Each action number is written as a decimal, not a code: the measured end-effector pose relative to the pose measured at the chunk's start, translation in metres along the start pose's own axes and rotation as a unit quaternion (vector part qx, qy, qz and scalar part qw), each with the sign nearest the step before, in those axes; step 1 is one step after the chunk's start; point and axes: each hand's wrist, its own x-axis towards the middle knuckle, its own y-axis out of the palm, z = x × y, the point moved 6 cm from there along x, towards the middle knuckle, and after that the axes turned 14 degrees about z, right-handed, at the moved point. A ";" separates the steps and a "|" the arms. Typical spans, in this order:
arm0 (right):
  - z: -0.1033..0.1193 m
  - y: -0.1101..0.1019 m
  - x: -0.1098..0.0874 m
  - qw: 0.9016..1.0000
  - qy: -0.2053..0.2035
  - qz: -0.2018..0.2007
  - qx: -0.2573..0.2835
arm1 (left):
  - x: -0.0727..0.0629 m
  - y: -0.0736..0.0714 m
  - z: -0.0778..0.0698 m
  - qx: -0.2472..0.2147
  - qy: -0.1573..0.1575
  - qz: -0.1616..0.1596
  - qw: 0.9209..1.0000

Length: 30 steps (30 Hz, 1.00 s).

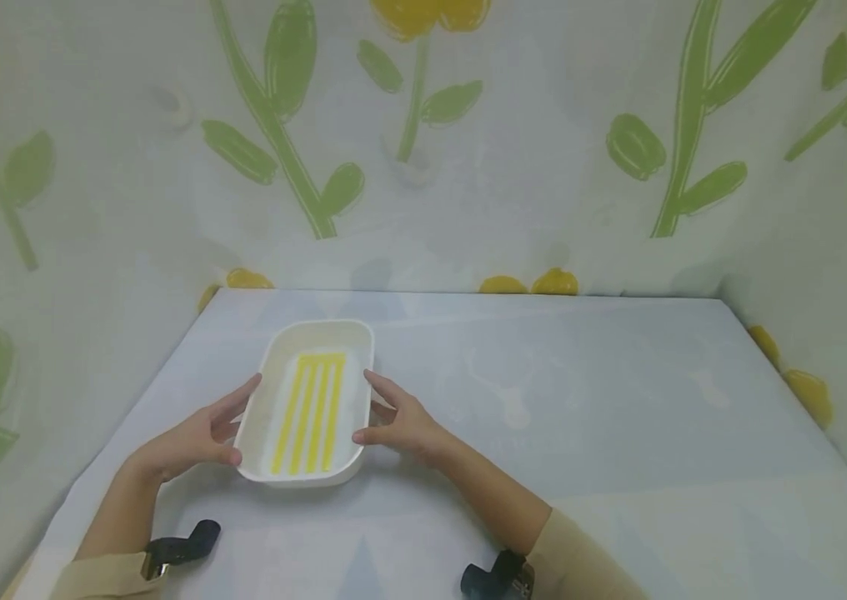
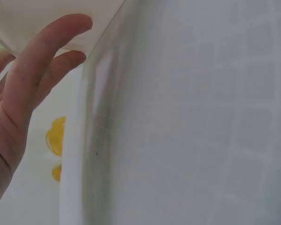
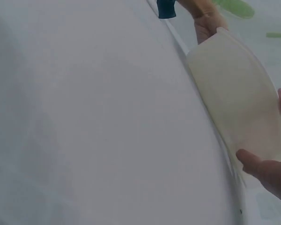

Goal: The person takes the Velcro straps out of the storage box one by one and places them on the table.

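A white rectangular tray (image 1: 318,337) with rounded corners and raised walls is on the left half of the table in the head view. Yellow stripes (image 1: 308,417), joined along their far end, run down its bottom. My left hand (image 1: 187,437) grips the left wall, thumb at the near corner and fingers farther up the side. On the opposite wall, my right hand (image 1: 404,421) holds the tray between thumb and fingers. The left wrist view shows the left hand (image 2: 28,84) against the tray's outer side; the right wrist view shows the right thumb (image 3: 255,166) against it.
A pale cloth (image 1: 581,400) covers the table. Flower-patterned walls (image 1: 528,167) rise behind it and at both sides. Dark wrist-worn devices (image 1: 183,546) sit on both forearms, by beige sleeves (image 1: 581,558).
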 end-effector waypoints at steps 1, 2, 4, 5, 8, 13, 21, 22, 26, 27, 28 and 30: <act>0.000 -0.001 0.000 1.000 -0.001 -0.003 0.001 | 0.000 0.000 0.000 0.001 0.001 -0.002 1.000; 0.000 -0.001 0.000 1.000 -0.002 -0.005 0.003 | 0.000 0.000 0.000 0.000 0.002 -0.004 1.000; 0.000 -0.002 0.001 1.000 -0.004 -0.006 0.008 | 0.000 0.000 0.000 -0.001 0.002 -0.005 1.000; 0.000 -0.003 0.000 1.000 -0.004 -0.006 0.011 | 0.001 0.001 0.000 -0.004 0.004 -0.004 1.000; 0.001 -0.005 -0.002 1.000 -0.006 -0.003 0.017 | 0.003 0.002 0.000 -0.007 -0.001 -0.004 1.000; 0.003 -0.008 -0.005 1.000 -0.016 0.003 0.024 | 0.007 0.003 0.000 -0.008 -0.012 -0.011 1.000; 0.003 -0.017 -0.014 0.999 -0.020 0.001 0.027 | 0.017 0.010 -0.003 -0.026 -0.005 -0.004 1.000; 0.003 -0.019 -0.015 0.999 -0.020 0.002 0.026 | 0.019 0.011 -0.004 -0.032 0.001 -0.001 0.999; 0.003 -0.025 -0.021 0.999 -0.019 0.001 0.032 | 0.028 0.016 -0.007 -0.044 0.019 0.012 0.999; 0.003 -0.027 -0.023 0.999 -0.019 0.001 0.034 | 0.030 0.017 -0.007 -0.043 0.019 0.012 0.999; 0.003 -0.028 -0.024 0.999 -0.019 0.001 0.037 | 0.031 0.018 -0.008 -0.047 0.018 0.011 0.999; 0.004 -0.031 -0.026 0.999 -0.019 0.004 0.038 | 0.035 0.020 -0.008 -0.047 0.011 0.007 0.999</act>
